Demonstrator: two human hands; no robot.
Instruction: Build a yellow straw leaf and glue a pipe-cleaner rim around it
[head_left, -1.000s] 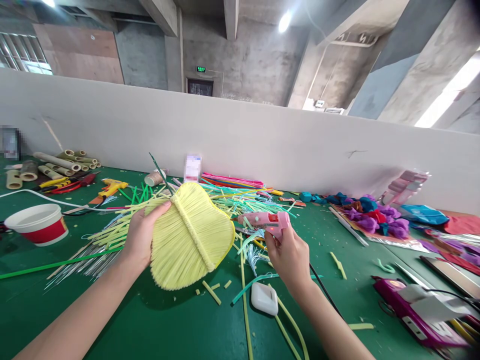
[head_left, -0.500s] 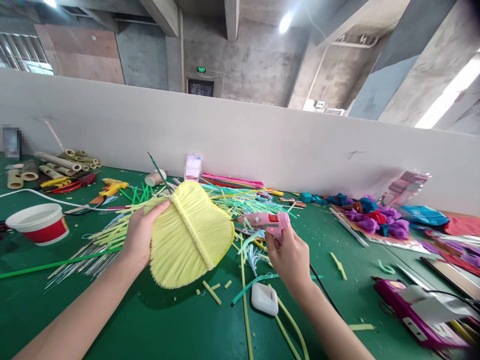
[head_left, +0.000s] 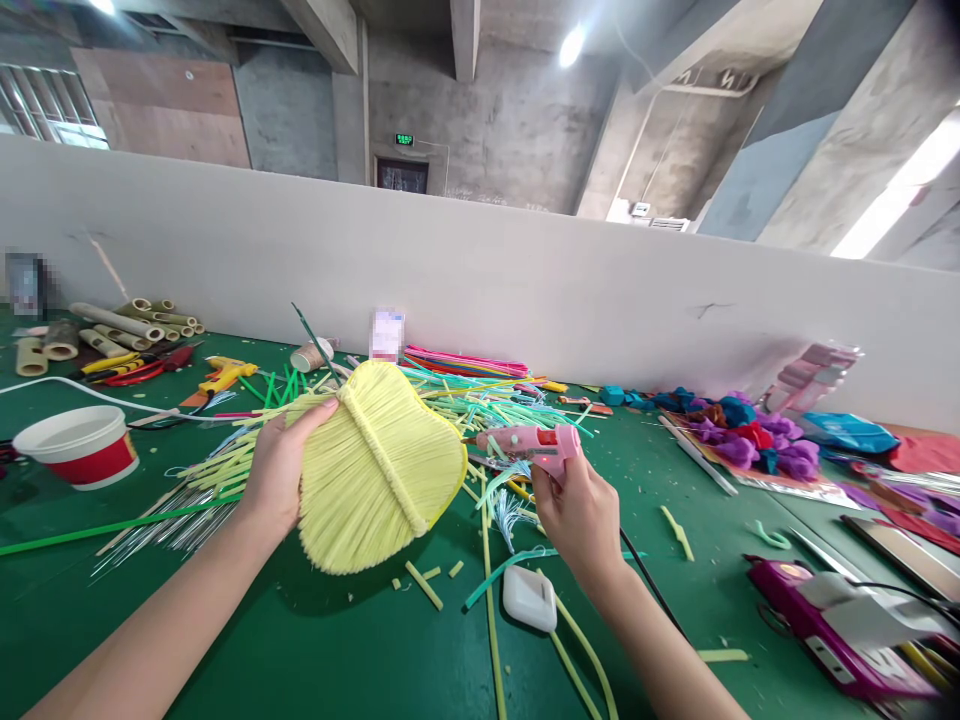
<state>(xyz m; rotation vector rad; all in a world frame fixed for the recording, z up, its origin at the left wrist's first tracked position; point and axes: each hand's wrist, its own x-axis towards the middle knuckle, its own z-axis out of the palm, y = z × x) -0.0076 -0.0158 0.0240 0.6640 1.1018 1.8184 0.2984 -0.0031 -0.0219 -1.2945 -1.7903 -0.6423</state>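
Note:
My left hand (head_left: 279, 465) grips a yellow fan-shaped piece (head_left: 420, 430) at its left edge, thumb on the front face. The piece looks made of pipe cleaners, with a thick ridge across it and a green stem sticking up behind. In my right hand (head_left: 577, 510) is a pink glue gun (head_left: 529, 441), my fingers wrapped round its handle. Its nozzle points left and meets or nearly meets the right edge of the yellow piece; whether they touch I cannot tell. A black cord runs from the gun down past my right wrist.
Behind the hands lie loose pipe cleaners (head_left: 487, 400). At left are a paper cup (head_left: 79, 450), a yellow glue gun (head_left: 223, 375) and bamboo pieces (head_left: 120, 325). A white case (head_left: 529, 598) sits in front. On the right are a purple power strip (head_left: 817, 630) and purple bundles (head_left: 750, 440).
The yellow piece has shifted very slightly to the left and up in my left hand. The pink glue gun stays at its right edge, almost unmoved.

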